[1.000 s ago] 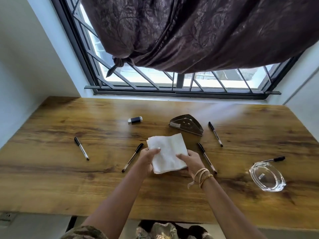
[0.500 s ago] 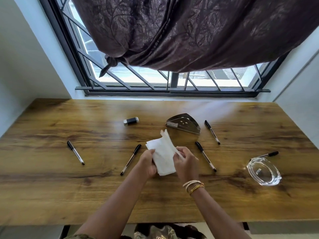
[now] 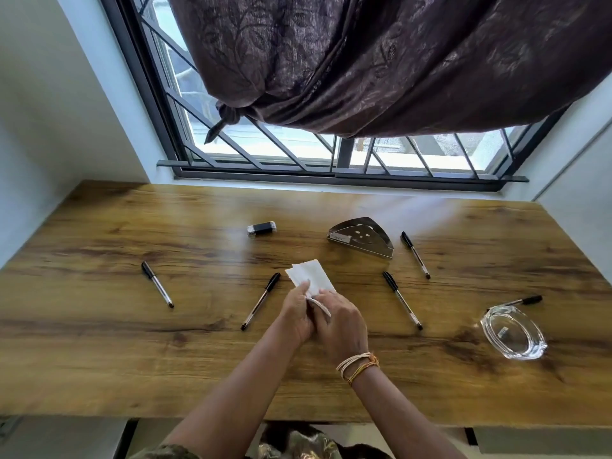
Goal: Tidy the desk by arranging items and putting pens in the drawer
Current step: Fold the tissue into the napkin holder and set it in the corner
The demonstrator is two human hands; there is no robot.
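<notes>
**Both hands on a folded napkin at mid-surface**

The left hand [image 3: 295, 315] and right hand [image 3: 341, 323] pinch a white napkin [image 3: 310, 278] above the wooden surface [image 3: 99, 342]. Five pens lie scattered around them (one, pen [image 3: 526, 300], touches the glass ashtray [image 3: 512, 332]). A metal napkin holder [image 3: 361, 237] sits behind.

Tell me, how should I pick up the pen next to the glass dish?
Probably pinch the pen at its black cap end, coming from above on the side away from the glass dish. It lies flat on the desk, its other end tucked against the dish's rim, so the cap end is the free part.
</notes>
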